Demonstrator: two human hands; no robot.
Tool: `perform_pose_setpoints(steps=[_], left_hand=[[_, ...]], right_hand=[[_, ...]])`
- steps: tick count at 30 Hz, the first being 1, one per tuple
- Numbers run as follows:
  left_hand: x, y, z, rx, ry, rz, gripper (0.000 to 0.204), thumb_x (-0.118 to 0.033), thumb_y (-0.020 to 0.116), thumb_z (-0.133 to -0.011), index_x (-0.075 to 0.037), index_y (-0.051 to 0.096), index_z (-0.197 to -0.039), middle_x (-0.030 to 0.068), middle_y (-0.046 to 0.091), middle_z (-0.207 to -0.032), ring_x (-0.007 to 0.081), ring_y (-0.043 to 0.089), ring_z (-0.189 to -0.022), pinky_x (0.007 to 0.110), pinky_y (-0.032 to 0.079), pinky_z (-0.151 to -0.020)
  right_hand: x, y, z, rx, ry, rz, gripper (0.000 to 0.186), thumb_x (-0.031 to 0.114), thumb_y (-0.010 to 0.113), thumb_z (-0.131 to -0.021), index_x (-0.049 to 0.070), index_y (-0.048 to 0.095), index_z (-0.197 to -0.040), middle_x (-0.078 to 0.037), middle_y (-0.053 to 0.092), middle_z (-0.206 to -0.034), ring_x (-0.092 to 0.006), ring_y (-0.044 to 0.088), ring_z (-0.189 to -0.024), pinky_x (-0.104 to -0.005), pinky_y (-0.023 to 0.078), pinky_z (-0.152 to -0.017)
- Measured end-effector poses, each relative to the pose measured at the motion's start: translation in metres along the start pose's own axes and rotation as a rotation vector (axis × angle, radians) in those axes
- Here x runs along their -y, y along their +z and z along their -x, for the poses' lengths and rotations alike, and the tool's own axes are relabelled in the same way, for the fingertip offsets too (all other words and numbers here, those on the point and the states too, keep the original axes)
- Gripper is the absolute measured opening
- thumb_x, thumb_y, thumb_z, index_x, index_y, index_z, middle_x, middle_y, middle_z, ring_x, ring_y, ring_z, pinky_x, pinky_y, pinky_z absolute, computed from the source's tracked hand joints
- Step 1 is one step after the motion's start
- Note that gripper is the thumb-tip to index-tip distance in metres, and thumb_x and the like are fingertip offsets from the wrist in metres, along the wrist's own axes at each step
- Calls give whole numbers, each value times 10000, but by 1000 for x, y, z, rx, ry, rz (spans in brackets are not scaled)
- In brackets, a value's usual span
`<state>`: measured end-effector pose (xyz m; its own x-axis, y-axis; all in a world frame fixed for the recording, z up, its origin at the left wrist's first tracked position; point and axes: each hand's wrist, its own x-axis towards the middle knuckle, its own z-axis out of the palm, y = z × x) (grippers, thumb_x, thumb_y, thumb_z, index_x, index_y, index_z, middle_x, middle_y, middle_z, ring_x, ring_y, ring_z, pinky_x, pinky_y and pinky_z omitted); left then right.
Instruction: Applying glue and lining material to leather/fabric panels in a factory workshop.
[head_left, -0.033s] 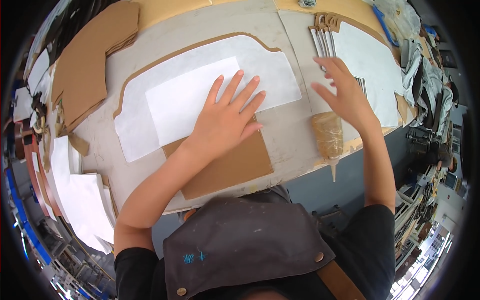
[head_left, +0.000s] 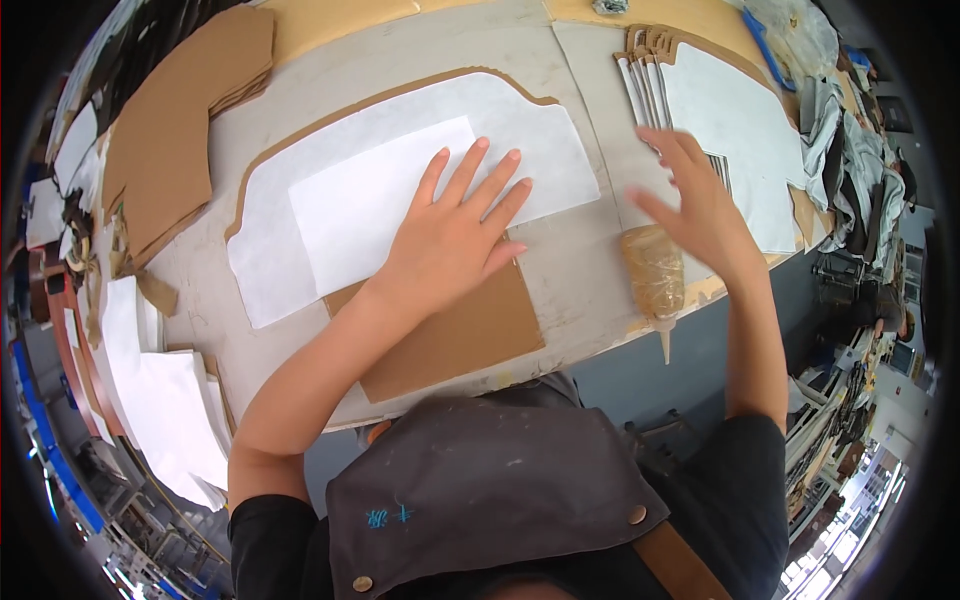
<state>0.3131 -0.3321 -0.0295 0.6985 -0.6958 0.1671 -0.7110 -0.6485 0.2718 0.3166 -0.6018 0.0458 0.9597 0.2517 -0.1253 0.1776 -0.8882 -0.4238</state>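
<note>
Left hand (head_left: 450,240) flat, fingers apart, on small white rectangular sheet (head_left: 370,210) atop brown cardboard square (head_left: 460,335). Right hand (head_left: 700,205) open, fingers spread, beside amber glue bottle (head_left: 655,275). No change from before.

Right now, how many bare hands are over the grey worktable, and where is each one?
2. The left hand lies flat, fingers spread, on the white rectangular sheet. The right hand hovers beside the stack of white panels.

Bright, even light; fisheye-bent edges.
</note>
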Motion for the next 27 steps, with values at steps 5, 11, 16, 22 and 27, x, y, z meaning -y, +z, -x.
perform_pose_setpoints(steps=[5,11,16,22,27], left_hand=[[2,16,-32,-25,48,1,519,-377,570,-882,-108,483,-1317,62,353,-1456,306,269,-1362,493,214,-1106],[7,32,-60,-38,89,-58,496,-381,539,-902,-85,500,-1298,54,365,-1449,311,276,-1357,492,224,-1102],[7,33,-67,-18,84,-69,494,-386,532,-905,-90,500,-1299,35,369,-1448,312,275,-1358,495,222,-1101],[8,33,-65,4,45,-101,513,-398,548,-890,-118,492,-1316,1,369,-1453,305,272,-1360,502,200,-1105],[11,33,-63,-3,34,-105,512,-385,561,-883,-124,492,-1318,-4,378,-1448,303,277,-1354,506,200,-1101]], right_hand=[[6,9,60,133,32,-113,694,141,731,-731,47,403,-1336,-207,427,-1288,-378,454,-1155,-391,410,-959],[-14,-13,62,120,217,115,643,26,670,-693,54,442,-1293,-150,427,-1320,-364,430,-1179,-418,385,-980],[-5,22,54,-53,49,398,629,116,673,-749,62,428,-1327,-123,381,-1404,-341,350,-1282,-498,296,-1032],[12,79,37,-105,-144,168,546,245,611,-846,9,449,-1311,-108,352,-1448,-310,259,-1364,-504,216,-1082],[12,92,35,-98,-138,161,540,254,589,-861,3,444,-1317,-105,350,-1451,-295,234,-1381,-516,186,-1093]])
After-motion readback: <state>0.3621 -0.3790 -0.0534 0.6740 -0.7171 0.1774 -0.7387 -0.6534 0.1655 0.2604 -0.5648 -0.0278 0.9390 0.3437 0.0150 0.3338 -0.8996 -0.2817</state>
